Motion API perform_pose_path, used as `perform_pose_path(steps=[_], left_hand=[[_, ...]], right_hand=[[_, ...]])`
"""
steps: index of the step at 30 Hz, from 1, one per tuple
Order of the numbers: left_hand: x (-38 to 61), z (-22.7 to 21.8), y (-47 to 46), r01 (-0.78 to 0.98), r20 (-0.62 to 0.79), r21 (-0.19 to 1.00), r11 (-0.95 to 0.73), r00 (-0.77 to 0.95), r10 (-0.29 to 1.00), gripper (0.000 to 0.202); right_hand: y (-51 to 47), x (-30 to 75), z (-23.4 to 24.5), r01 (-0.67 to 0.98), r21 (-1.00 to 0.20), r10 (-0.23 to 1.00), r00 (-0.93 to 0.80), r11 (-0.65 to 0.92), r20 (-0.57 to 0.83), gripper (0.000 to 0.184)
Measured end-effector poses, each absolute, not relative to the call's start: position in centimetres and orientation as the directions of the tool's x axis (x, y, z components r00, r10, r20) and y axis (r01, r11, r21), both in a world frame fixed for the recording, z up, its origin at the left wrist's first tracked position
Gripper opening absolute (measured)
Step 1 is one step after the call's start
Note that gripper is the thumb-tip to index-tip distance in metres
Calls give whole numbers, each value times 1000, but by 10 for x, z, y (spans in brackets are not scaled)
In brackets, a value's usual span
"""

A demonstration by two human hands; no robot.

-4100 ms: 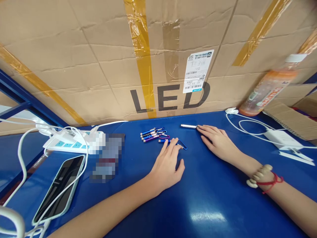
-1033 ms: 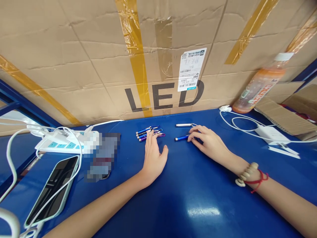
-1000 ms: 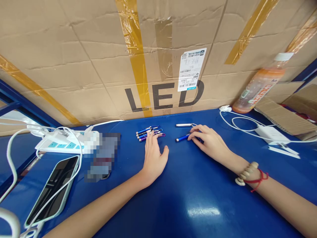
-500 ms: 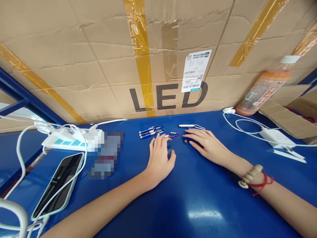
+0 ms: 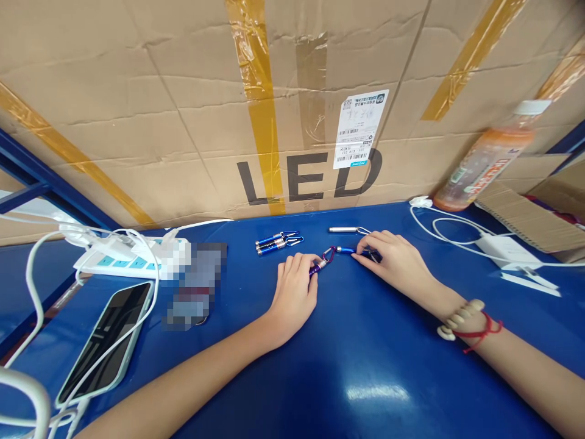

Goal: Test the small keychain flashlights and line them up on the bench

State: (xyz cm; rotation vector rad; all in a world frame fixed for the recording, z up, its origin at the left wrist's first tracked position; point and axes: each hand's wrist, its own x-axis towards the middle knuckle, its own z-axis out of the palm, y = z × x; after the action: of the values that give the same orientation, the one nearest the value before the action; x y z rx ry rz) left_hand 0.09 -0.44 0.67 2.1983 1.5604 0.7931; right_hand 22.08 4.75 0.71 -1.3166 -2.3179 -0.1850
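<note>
My left hand (image 5: 295, 289) is curled around a small purple keychain flashlight (image 5: 319, 265) with a pink clip, just above the blue table (image 5: 347, 347). My right hand (image 5: 393, 262) pinches a blue keychain flashlight (image 5: 345, 249) at its far end. The two lights point toward each other, nearly tip to tip. A silver flashlight (image 5: 342, 229) lies just beyond my right fingers. A small bunch of blue flashlights (image 5: 276, 242) lies to the left of my left hand.
A large cardboard box (image 5: 292, 103) marked LED stands at the back. A white power strip (image 5: 132, 259) with cables and a phone (image 5: 103, 341) lie left. An orange drink bottle (image 5: 484, 158), a white charger (image 5: 505, 250) and corrugated cardboard (image 5: 530, 216) are on the right.
Both hands lay flat on the table half a second ago. Now the left has closed on the purple flashlight pulled from the bunch, and the right has picked up the blue one.
</note>
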Motion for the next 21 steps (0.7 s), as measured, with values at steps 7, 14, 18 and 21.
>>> perform_pose_path(steps=[7, 14, 18, 21], left_hand=[[0, 5, -3, 680, 232, 620, -391, 316, 920, 22], [1, 10, -5, 609, 258, 607, -511, 457, 851, 16], [1, 10, -5, 626, 273, 579, -522, 454, 848, 13], [0, 10, -5, 662, 274, 572, -485, 402, 873, 10]], right_hand=[[54, 228, -5, 791, -107, 724, -485, 602, 490, 25], [58, 230, -8, 741, -31, 648, -565, 671, 511, 30], [56, 229, -5, 787, 4, 672, -530, 617, 518, 26], [56, 230, -3, 854, -8, 744, -448, 520, 496, 20]])
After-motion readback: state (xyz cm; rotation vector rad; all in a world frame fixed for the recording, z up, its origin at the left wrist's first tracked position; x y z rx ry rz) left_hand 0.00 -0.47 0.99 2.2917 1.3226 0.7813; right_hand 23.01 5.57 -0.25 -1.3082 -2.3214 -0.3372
